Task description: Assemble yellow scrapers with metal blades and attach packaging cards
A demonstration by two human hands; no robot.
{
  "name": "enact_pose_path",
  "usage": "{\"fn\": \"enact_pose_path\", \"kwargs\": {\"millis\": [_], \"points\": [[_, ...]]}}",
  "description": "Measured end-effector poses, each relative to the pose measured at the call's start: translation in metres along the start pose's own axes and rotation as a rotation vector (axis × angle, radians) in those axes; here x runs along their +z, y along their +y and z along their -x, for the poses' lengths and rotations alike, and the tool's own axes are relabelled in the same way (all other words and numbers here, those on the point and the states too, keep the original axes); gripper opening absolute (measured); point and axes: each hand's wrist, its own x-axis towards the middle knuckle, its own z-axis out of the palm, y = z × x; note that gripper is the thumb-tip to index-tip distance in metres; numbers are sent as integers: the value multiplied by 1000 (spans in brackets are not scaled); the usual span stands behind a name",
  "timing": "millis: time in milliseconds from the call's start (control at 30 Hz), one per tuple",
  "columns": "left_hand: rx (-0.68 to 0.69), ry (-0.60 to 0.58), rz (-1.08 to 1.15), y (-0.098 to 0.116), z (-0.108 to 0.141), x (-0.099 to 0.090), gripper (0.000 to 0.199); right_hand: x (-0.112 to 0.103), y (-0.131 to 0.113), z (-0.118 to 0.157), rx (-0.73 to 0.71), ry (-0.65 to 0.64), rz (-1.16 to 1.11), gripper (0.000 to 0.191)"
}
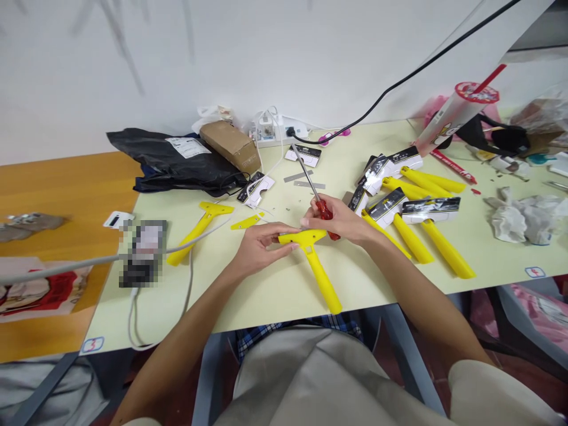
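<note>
My left hand (261, 247) is closed on the left end of a yellow scraper (323, 278), its handle slanting down toward the table's front edge. In my right hand (339, 218) is a screwdriver (306, 171) with a red handle, its metal shaft pointing up and away from me. The right fingertips are also close to the scraper's head; whether they pinch a small part there is hidden. Just beyond lie a loose yellow blade cover (247, 222), small screws (288, 209) and two flat metal blades (309, 185). Another yellow scraper (202, 231) rests to the left.
Several packaged yellow scrapers (412, 236) lie at the right, near a tall cup (457, 118). A black plastic bag (173, 160), a cardboard box (231, 145) and a power strip (270, 139) stand along the wall. A phone (144, 251) with a white cable lies left.
</note>
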Motion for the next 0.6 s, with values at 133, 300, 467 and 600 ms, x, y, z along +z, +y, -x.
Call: {"fn": "enact_pose_path", "kwargs": {"millis": [133,300,467,600], "points": [[99,133,-74,-2,-3,-4,33,3,2,0,34,31,-82,53],[155,265,-193,-5,-3,-7,34,16,6,1,33,0,-102,56],[259,277,-347,-4,-5,-8,31,28,13,1,-7,96,-127,60],[257,262,-383,-1,-5,-9,23,32,19,0,-58,156,-178,65]]}}
